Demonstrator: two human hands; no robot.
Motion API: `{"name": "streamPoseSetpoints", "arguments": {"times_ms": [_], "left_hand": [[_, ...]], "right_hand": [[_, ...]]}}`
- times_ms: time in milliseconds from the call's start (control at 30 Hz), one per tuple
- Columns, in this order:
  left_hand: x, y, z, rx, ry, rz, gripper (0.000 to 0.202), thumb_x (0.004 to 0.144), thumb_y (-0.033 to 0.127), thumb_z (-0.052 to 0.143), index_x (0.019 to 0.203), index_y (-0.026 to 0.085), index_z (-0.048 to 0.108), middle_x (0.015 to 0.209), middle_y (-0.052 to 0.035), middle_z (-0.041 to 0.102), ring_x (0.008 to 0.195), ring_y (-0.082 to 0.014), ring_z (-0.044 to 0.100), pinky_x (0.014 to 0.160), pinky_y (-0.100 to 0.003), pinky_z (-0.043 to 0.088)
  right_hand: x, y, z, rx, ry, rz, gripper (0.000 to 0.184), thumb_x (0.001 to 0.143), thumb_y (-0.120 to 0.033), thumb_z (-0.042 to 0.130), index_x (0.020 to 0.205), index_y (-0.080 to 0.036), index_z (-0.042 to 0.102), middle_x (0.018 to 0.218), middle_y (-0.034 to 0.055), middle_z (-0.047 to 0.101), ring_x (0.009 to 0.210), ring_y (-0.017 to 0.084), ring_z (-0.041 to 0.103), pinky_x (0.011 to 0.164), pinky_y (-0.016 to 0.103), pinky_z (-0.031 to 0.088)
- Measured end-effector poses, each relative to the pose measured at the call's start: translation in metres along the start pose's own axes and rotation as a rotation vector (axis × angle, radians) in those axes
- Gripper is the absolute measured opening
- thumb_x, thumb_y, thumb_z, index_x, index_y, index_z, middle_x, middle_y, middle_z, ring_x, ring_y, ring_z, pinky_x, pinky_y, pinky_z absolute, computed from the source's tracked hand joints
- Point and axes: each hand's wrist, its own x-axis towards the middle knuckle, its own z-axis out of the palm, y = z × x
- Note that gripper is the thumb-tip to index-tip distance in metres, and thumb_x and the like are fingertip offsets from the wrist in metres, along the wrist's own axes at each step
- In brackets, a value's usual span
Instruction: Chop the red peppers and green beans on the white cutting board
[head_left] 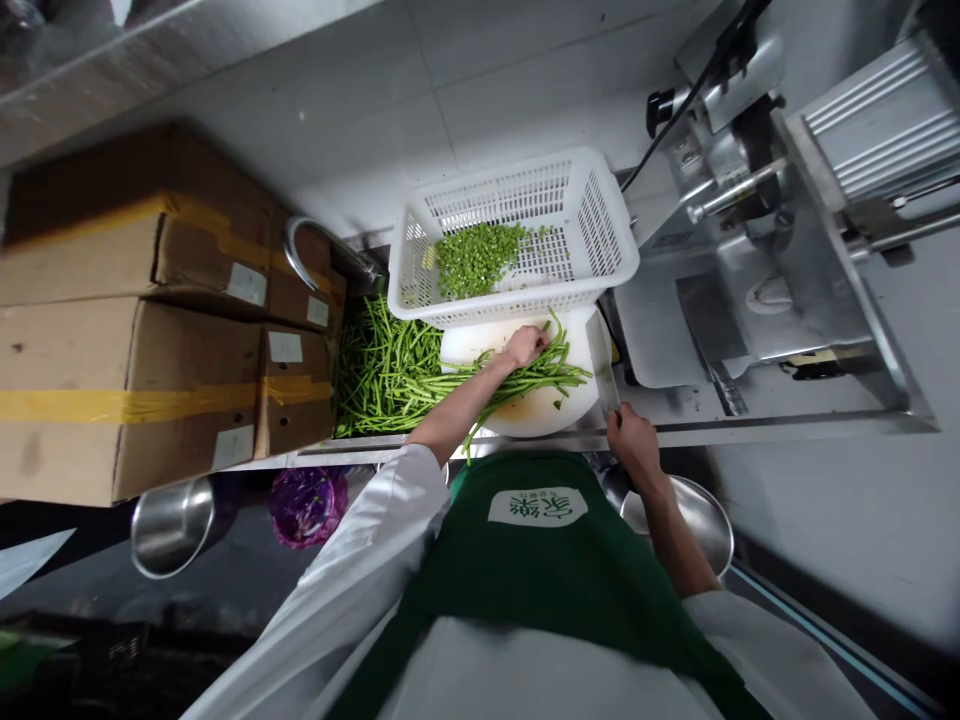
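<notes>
My left hand (527, 345) is curled with its fingers closed on some long green beans (555, 372), which lie bundled across a white cutting board (517, 414). My right hand (634, 437) grips the handle of a cleaver (602, 362) at the board's right edge. The broad blade stands on edge near the cut ends of the beans, apart from my left hand. A heap of whole long beans (390, 365) spreads to the left of the board. Behind it, a white plastic basket (517, 302) contains chopped green pieces (480, 258).
Cardboard boxes (195, 385) are stacked on the left, beside a curved metal faucet (296, 250). A metal slicing machine (750, 190) stands at right, with another cleaver (709, 320) lying near it. Below the counter edge are metal bowls (172, 530) and a purple bag (307, 505).
</notes>
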Motion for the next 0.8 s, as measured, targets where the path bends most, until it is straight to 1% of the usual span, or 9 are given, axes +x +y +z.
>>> {"name": "streamPoseSetpoints", "arguments": {"times_ms": [133, 233, 333, 400, 500, 567, 667, 733, 800], "left_hand": [[-0.008, -0.002, 0.005, -0.316, 0.233, -0.119, 0.004, 0.084, 0.015, 0.061, 0.08, 0.016, 0.06, 0.073, -0.0051, 0.067, 0.07, -0.0168, 0.061, 0.076, -0.03, 0.049], [-0.022, 0.0, -0.002, -0.784, 0.399, -0.134, 0.023, 0.087, 0.033, 0.066, 0.082, 0.019, 0.049, 0.079, -0.0047, 0.068, 0.069, -0.0147, 0.063, 0.069, -0.027, 0.05], [-0.048, 0.005, -0.018, -1.166, 0.467, -0.097, 0.038, 0.086, 0.05, 0.068, 0.091, 0.022, 0.043, 0.079, -0.002, 0.069, 0.063, -0.0135, 0.064, 0.063, -0.026, 0.05], [-0.067, 0.007, -0.027, -1.241, 0.485, -0.111, 0.042, 0.083, 0.054, 0.07, 0.095, 0.023, 0.044, 0.067, 0.0035, 0.064, 0.054, -0.0108, 0.058, 0.058, -0.024, 0.048], [-0.091, 0.008, -0.035, -1.17, 0.565, -0.16, 0.043, 0.079, 0.054, 0.075, 0.09, 0.022, 0.047, 0.052, 0.0093, 0.05, 0.043, -0.0063, 0.045, 0.046, -0.017, 0.036], [-0.109, 0.005, -0.042, -1.137, 0.607, -0.186, 0.043, 0.078, 0.053, 0.076, 0.088, 0.021, 0.049, 0.05, 0.01, 0.048, 0.04, -0.0049, 0.038, 0.041, -0.017, 0.029], [-0.157, -0.008, -0.058, -1.122, 0.559, -0.215, 0.039, 0.078, 0.049, 0.077, 0.089, 0.019, 0.055, 0.058, 0.0071, 0.054, 0.042, -0.0042, 0.041, 0.041, -0.017, 0.03], [-0.212, -0.024, -0.067, -1.106, 0.441, -0.275, 0.037, 0.076, 0.045, 0.08, 0.086, 0.017, 0.059, 0.066, 0.0037, 0.06, 0.046, -0.0041, 0.047, 0.043, -0.017, 0.033], [-0.282, -0.04, -0.066, -1.097, 0.323, -0.406, 0.038, 0.073, 0.047, 0.082, 0.081, 0.015, 0.062, 0.07, 0.0012, 0.062, 0.047, -0.0043, 0.05, 0.044, -0.017, 0.035]], "right_hand": [[-0.001, 0.0, 0.0, -0.001, 0.013, -0.007, 0.022, 0.103, -0.026, 0.043, 0.105, -0.013, 0.06, 0.079, 0.0095, 0.067, 0.068, 0.019, 0.057, 0.062, 0.03, 0.022], [-0.001, 0.001, 0.001, 0.0, 0.005, -0.003, 0.021, 0.103, -0.025, 0.043, 0.105, -0.013, 0.06, 0.078, 0.0087, 0.066, 0.067, 0.018, 0.056, 0.062, 0.029, 0.021], [0.001, 0.001, 0.002, -0.002, 0.003, 0.009, 0.021, 0.102, -0.025, 0.044, 0.104, -0.013, 0.06, 0.077, 0.0087, 0.066, 0.066, 0.018, 0.055, 0.061, 0.03, 0.02], [0.002, 0.0, 0.002, 0.004, 0.005, 0.013, 0.022, 0.102, -0.025, 0.043, 0.104, -0.012, 0.06, 0.077, 0.0088, 0.066, 0.065, 0.018, 0.055, 0.061, 0.03, 0.021], [0.003, -0.001, 0.0, -0.004, 0.007, 0.014, 0.024, 0.101, -0.025, 0.043, 0.105, -0.012, 0.062, 0.076, 0.0094, 0.065, 0.065, 0.019, 0.054, 0.061, 0.03, 0.022], [0.004, -0.001, -0.001, -0.024, 0.007, 0.014, 0.025, 0.101, -0.026, 0.043, 0.105, -0.011, 0.063, 0.076, 0.0101, 0.065, 0.065, 0.019, 0.054, 0.061, 0.031, 0.022], [0.005, 0.0, -0.002, -0.052, 0.005, 0.003, 0.027, 0.101, -0.026, 0.043, 0.105, -0.01, 0.064, 0.077, 0.0107, 0.066, 0.065, 0.019, 0.054, 0.061, 0.031, 0.022], [0.005, 0.001, -0.002, -0.068, 0.01, 0.0, 0.027, 0.101, -0.026, 0.043, 0.104, -0.01, 0.064, 0.076, 0.0109, 0.065, 0.064, 0.019, 0.053, 0.061, 0.031, 0.022], [0.005, 0.002, 0.001, -0.083, 0.03, -0.001, 0.027, 0.1, -0.026, 0.044, 0.103, -0.009, 0.064, 0.074, 0.0107, 0.065, 0.062, 0.018, 0.051, 0.061, 0.031, 0.022]]}}
